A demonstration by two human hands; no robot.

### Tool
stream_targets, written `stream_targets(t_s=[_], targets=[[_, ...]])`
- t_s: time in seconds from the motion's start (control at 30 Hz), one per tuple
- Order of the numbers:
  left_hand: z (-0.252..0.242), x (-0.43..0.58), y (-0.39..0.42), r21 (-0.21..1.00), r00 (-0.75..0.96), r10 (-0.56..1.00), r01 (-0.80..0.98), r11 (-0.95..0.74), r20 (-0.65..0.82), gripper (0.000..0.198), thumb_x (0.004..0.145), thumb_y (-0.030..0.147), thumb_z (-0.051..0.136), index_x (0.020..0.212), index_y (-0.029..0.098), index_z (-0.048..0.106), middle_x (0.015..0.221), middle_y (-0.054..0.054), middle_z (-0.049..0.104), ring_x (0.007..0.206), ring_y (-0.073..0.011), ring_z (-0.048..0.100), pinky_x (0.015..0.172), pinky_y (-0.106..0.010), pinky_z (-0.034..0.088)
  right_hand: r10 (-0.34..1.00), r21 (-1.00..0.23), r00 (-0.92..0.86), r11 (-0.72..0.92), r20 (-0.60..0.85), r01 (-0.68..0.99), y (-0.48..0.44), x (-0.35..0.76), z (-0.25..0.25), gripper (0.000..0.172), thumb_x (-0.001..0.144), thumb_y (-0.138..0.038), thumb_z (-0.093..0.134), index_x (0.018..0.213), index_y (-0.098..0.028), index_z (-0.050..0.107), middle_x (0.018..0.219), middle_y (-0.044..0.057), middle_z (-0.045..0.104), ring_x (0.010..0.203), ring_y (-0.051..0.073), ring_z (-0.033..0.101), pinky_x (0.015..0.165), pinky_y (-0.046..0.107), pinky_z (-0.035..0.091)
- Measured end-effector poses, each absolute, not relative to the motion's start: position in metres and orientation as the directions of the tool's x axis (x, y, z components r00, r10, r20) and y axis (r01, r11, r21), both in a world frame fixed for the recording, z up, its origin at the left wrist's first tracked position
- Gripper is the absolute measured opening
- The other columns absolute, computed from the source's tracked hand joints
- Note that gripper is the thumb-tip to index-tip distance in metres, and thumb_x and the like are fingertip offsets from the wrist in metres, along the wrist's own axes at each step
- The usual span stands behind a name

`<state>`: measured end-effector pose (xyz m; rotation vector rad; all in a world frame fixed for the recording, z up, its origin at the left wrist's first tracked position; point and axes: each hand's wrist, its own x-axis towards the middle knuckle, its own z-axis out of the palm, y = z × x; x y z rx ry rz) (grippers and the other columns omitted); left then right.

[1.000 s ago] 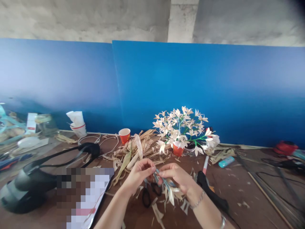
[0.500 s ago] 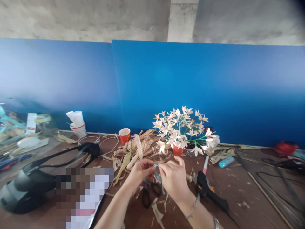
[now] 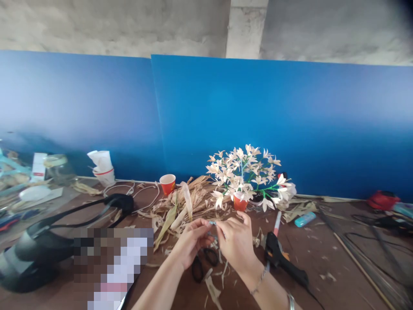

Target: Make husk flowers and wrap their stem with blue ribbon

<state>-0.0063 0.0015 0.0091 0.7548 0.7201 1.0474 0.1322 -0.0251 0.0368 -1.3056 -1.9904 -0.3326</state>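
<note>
My left hand and my right hand meet fingertip to fingertip over the table. Pinched between them is a small light-blue piece, mostly hidden by the fingers and too small to name. Scissors with black handles lie on the table just below the hands. Dry corn husks are heaped behind my left hand. Beyond my right hand, white husk-like flowers on green stems stand in a red paper cup. To the right lies a black glue gun.
Another red paper cup stands behind the husks. At left are a black strapped headset, white cups and a glass jar. A light-blue lighter-like object and dark cables lie at right. A blue panel rises behind.
My left hand has turned slightly, with its fingers a little more spread beneath the pinch. The right hand stays nearly in place, and both hands keep the small light-blue piece.
</note>
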Motion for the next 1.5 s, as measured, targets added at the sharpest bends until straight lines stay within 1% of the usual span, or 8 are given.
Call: stream_targets(t_s=[0.43,0.57,0.9,1.07,1.2,1.3,1.4,1.5], targets=[[0.01,0.003,0.001,0.698,0.255,0.921,-0.601,0.39,-0.295,0.012,0.061,-0.001,0.057,0.063,0.011,0.057,0.052,0.004,0.053,0.039,-0.0002,0.046,0.035,-0.006,0.035,0.683,-0.233,-0.189,0.475,0.705,0.849,-0.023,0.133,0.034,0.018,0.08,-0.015,0.049,0.069,-0.021,0.061,0.055,-0.004,0.06,0.06,0.01,0.053,0.091,0.033,0.019],[0.009,0.003,-0.001,0.76,0.209,0.958,-0.584,0.284,-0.198,0.009,0.066,0.011,0.058,0.061,0.014,0.051,0.055,0.002,0.057,0.044,-0.0052,0.053,0.041,-0.012,0.042,0.686,-0.251,-0.177,0.475,0.706,0.843,-0.023,0.133,0.034,0.018,0.079,-0.013,0.049,0.07,-0.021,0.061,0.055,-0.004,0.06,0.059,0.01,0.053,0.092,0.033,0.019],[0.009,0.008,-0.007,0.907,0.088,0.994,-0.41,0.098,-0.067,0.026,0.063,0.036,0.069,0.068,0.013,0.059,0.048,0.003,0.056,0.037,-0.0066,0.051,0.036,-0.015,0.035,0.658,-0.26,-0.143,0.475,0.739,0.841,-0.023,0.134,0.035,0.017,0.079,-0.013,0.049,0.073,-0.021,0.063,0.055,-0.004,0.06,0.058,0.01,0.055,0.091,0.033,0.021],[0.01,0.012,-0.011,0.882,0.058,0.998,-0.469,0.047,-0.023,0.024,0.066,0.036,0.067,0.067,0.013,0.059,0.05,0.003,0.057,0.039,-0.0059,0.051,0.038,-0.014,0.035,0.688,-0.404,-0.061,0.493,0.723,0.771,-0.025,0.13,0.035,0.02,0.08,-0.015,0.046,0.072,-0.021,0.064,0.06,-0.001,0.064,0.06,0.011,0.056,0.09,0.033,0.024],[0.01,0.008,-0.009,0.881,0.061,0.998,-0.471,0.042,-0.014,0.023,0.065,0.034,0.068,0.071,0.013,0.061,0.05,0.003,0.057,0.037,-0.0053,0.048,0.036,-0.015,0.034,0.883,-0.726,-0.031,0.405,0.469,0.556,-0.025,0.128,0.043,0.023,0.079,-0.025,0.049,0.064,-0.019,0.065,0.061,0.001,0.065,0.056,0.012,0.055,0.071,0.028,0.037],[0.01,0.005,-0.006,0.879,0.097,0.995,-0.472,0.06,-0.016,0.022,0.064,0.033,0.069,0.07,0.012,0.061,0.046,0.003,0.055,0.034,-0.0049,0.044,0.034,-0.015,0.031,0.988,-0.971,-0.136,0.102,0.074,0.214,-0.024,0.132,0.053,0.026,0.073,-0.033,0.055,0.057,-0.015,0.063,0.053,0.002,0.06,0.04,0.008,0.045,0.045,0.022,0.031],[0.01,0.003,-0.005,0.86,0.167,0.986,-0.501,0.092,-0.008,0.021,0.063,0.03,0.07,0.067,0.012,0.059,0.047,0.003,0.056,0.034,-0.004,0.043,0.035,-0.015,0.03,0.917,-0.968,-0.342,-0.243,-0.207,-0.063,-0.024,0.138,0.058,0.02,0.066,-0.03,0.06,0.056,-0.013,0.062,0.048,0.001,0.058,0.035,0.005,0.04,0.04,0.02,0.027],[0.012,0.002,-0.007,0.826,0.253,0.967,-0.545,0.147,-0.005,0.022,0.064,0.029,0.069,0.062,0.012,0.055,0.05,0.003,0.055,0.034,-0.002,0.04,0.034,-0.013,0.027,0.866,-0.91,-0.443,-0.354,-0.232,-0.217,-0.022,0.142,0.055,0.015,0.06,-0.026,0.062,0.06,-0.012,0.064,0.048,0.001,0.058,0.043,0.008,0.05,0.044,0.019,0.032]])
